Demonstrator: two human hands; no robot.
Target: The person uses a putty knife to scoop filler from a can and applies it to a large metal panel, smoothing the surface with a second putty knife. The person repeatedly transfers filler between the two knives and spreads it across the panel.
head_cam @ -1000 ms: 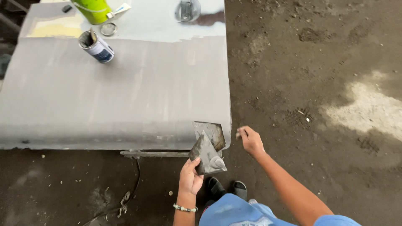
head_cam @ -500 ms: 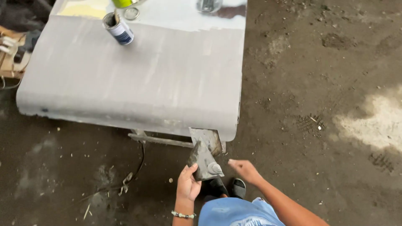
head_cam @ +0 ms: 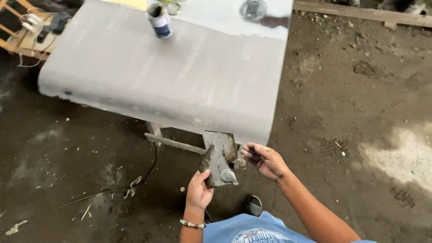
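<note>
My left hand grips the lower edge of a grey metal bracket plate with a bolt head on it, which hangs at the near edge of a large grey primed metal panel. My right hand hovers just right of the plate, fingers curled and apart, holding nothing. A beaded bracelet sits on my left wrist.
An open paint can stands on the panel's far part, with a round lid and a metal fitting beyond it. A wooden frame lies at far left, a plank at top right. A cable trails across the dirt floor.
My right hand has swung from out on the right in toward the bracket plate. The view has shifted, so the panel sits higher and further left. My left hand stays on the plate.
</note>
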